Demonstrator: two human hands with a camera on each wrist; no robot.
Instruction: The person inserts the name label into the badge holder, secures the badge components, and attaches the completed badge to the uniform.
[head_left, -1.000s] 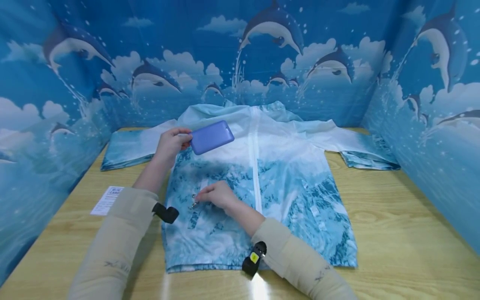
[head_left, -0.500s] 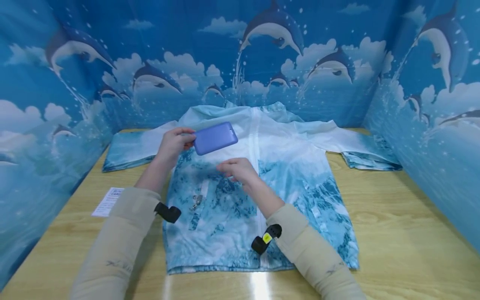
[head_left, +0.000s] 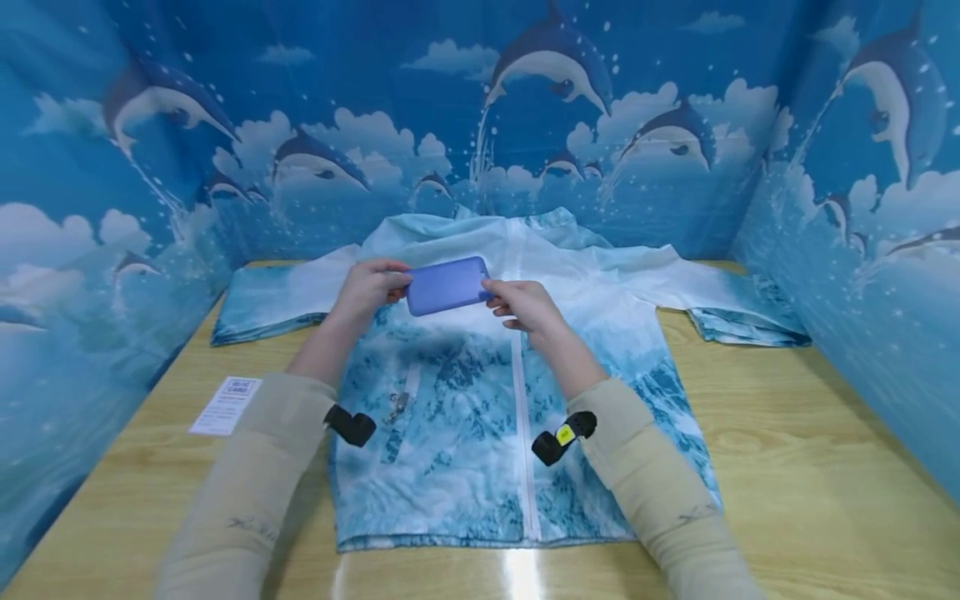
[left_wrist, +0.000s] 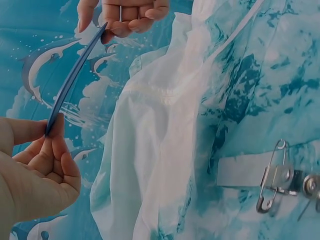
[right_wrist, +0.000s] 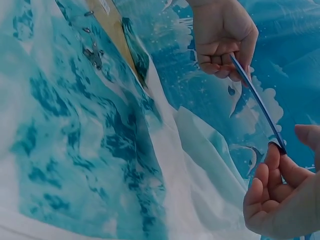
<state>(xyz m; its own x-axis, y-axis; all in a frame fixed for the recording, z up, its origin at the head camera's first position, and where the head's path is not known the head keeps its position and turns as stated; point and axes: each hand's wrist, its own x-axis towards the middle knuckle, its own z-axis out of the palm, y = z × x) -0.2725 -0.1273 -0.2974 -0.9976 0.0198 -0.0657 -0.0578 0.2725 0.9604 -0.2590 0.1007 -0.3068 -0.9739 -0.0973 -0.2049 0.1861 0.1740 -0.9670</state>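
A purple card holder (head_left: 447, 286), flat and rectangular, is held above a blue-and-white zip jacket (head_left: 465, 467) spread on the table. My left hand (head_left: 371, 287) pinches its left end between thumb and fingers. At its other end, my right hand (head_left: 528, 308) holds the corner by its fingertips, other fingers loosely curled. Both wrist views show the holder edge-on, as a thin dark blue strip (left_wrist: 75, 77). Below the hands, a metal badge clip with a safety pin (left_wrist: 270, 175) lies on the jacket, beside a pale strip at the jacket's left pocket area.
A white printed card (head_left: 227, 406) lies on the wooden table (head_left: 795, 467), left of the jacket and near my left sleeve. The jacket's sleeves (head_left: 742, 304) reach out to both sides. A dolphin-print curtain (head_left: 420, 100) encloses the back and sides.
My right hand has let go of the badge clip, leaving it on the jacket, and risen to the card holder's right end. The left hand has shifted slightly right with the holder.
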